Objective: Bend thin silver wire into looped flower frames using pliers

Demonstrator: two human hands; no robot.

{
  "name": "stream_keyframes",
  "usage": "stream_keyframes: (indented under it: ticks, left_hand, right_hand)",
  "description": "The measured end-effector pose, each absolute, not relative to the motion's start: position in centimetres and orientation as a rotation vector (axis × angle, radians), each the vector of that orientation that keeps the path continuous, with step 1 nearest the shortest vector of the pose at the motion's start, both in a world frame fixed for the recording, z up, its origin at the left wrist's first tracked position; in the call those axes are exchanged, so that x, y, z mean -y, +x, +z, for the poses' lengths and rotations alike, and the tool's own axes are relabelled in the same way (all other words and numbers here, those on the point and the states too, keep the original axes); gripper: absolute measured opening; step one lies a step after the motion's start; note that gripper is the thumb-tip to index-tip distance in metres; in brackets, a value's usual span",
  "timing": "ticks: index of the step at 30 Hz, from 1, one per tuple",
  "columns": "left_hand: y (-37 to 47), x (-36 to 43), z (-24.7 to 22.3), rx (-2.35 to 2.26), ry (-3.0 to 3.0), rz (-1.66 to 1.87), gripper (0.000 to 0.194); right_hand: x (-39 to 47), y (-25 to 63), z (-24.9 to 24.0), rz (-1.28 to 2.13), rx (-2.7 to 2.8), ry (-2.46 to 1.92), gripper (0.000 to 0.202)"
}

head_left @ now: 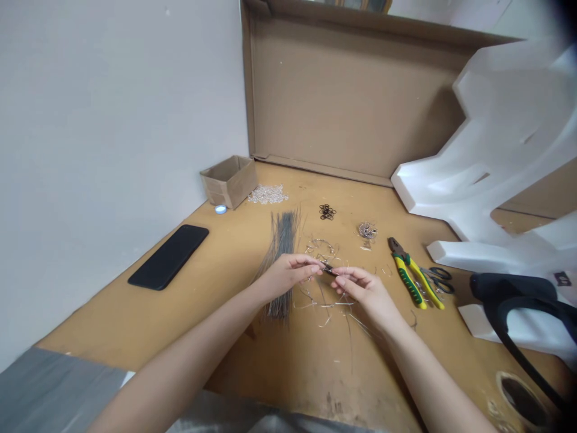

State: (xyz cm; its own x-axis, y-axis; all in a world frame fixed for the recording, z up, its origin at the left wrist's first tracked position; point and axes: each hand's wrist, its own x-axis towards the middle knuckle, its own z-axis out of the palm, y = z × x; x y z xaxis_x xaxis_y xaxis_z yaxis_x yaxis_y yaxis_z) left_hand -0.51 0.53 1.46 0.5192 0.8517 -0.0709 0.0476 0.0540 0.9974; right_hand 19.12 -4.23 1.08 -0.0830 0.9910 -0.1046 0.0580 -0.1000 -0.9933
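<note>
Both hands meet over the middle of the table. My left hand [291, 273] pinches one end of a small dark piece [328, 269] with thin wire about it. The fingers of my right hand [360, 288] close on its other end. What exactly the piece is cannot be made out. Under and around the hands lie loose bent wires [322, 245]. A bundle of straight grey wires [285, 231] lies beneath and beside my left hand. Behind are a pile of black rings [327, 211] and a coiled wire ball [367, 230].
Yellow-green pliers [408, 281] and dark scissors [440, 279] lie right. Left are a black phone [169, 257], a small cardboard box [229, 183], a blue-white cap [220, 209] and clear pieces [268, 193]. A large cardboard panel [351, 96] and white foam [509, 120] stand behind.
</note>
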Motion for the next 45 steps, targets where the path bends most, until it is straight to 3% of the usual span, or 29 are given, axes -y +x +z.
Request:
stream_keyframes:
  ticks: [21, 32, 45]
  left_hand:
    - [-0.25, -0.28, 1.36, -0.833, 1.376, 0.769, 0.022]
    - [-0.01, 0.04, 1.23, -0.779, 1.39, 0.845, 0.016]
    - [-0.5, -0.39, 1.64, -0.713, 1.334, 0.848, 0.025]
  right_hand:
    - [4.2, 19.18, 1.36, 1.314, 1.209, -1.193, 0.023]
    - [4.56, 18.75, 1.01, 1.242, 1.323, -1.368, 0.025]
    - [4.32, 19.13, 1.39, 1.234, 1.266, -1.327, 0.024]
